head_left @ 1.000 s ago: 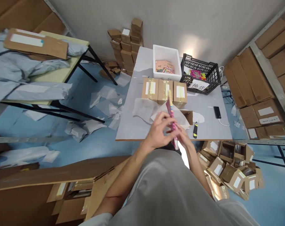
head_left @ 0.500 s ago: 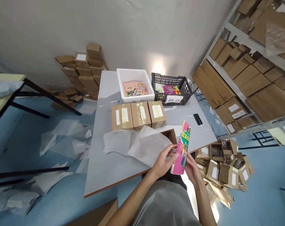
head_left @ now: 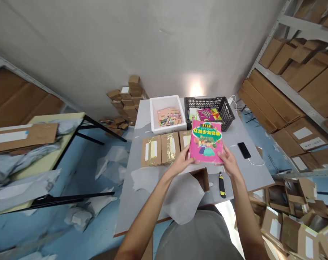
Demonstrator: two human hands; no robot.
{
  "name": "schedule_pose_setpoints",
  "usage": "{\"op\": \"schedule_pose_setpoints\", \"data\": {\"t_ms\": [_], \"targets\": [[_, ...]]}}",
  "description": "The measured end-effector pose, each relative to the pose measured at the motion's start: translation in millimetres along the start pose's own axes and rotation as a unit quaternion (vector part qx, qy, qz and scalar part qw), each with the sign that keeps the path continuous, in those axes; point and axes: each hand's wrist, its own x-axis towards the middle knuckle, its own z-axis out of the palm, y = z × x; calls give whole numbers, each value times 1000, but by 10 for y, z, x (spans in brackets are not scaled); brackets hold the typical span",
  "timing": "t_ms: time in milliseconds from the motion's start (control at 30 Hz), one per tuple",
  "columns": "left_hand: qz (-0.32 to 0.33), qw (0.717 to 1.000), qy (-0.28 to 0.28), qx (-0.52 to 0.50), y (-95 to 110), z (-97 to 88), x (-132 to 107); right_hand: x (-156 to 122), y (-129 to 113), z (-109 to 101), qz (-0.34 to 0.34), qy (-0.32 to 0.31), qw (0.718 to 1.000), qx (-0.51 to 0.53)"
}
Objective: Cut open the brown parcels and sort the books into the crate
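Note:
A pink picture book (head_left: 206,142) with a green and yellow title is held up over the table, its cover facing me. My left hand (head_left: 182,160) grips its lower left edge, and my right hand (head_left: 228,159) grips the lower right edge. Just beyond it stands a black plastic crate (head_left: 226,113) with books inside. Left of the crate is a white foam box (head_left: 154,119) holding small colourful booklets. Below the book lie white wrapping sheets (head_left: 180,196), an opened cardboard box (head_left: 203,177), partly covered, and a black and yellow utility knife (head_left: 221,185).
Taped cartons (head_left: 169,146) stand in a row before the foam box. A phone (head_left: 244,150) on a cable lies at the right. Empty cartons (head_left: 285,224) are heaped on the floor right of the table (head_left: 138,202). Shelving with boxes rises at right; another table (head_left: 68,121) stands left.
The book has moved away from my body towards the crate and turned from a slant to show its full front cover. The utility knife now shows. My view has shifted left.

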Motion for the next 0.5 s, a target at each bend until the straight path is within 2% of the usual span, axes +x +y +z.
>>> {"op": "schedule_pose_setpoints", "data": {"t_ms": [100, 167, 233, 267, 300, 367, 433, 500], "targets": [[68, 994, 85, 19, 292, -112, 660, 927, -337, 177, -52, -11, 999, -2], [84, 984, 151, 32, 384, -193, 996, 1474, -476, 302, -56, -5, 998, 25], [105, 967, 227, 50, 358, -301, 1160, 1829, -468, 391, -27, 15, 998, 63], [114, 958, 255, 62, 300, -370, 1160, 1906, -399, 410, -6, 20, 997, 68], [118, 951, 275, 77, 215, -450, 1101, 1910, -289, 409, 16, 18, 997, 67], [102, 941, 299, 121, -22, -644, 819, 1720, 19, 342, 63, -8, 997, 50], [43, 927, 338, 160, -322, -874, 370, 1346, 381, 203, 118, -28, 992, 26], [-34, 907, 381, 178, -651, -1119, -161, 907, 719, 26, 163, -14, 987, -3]]}}
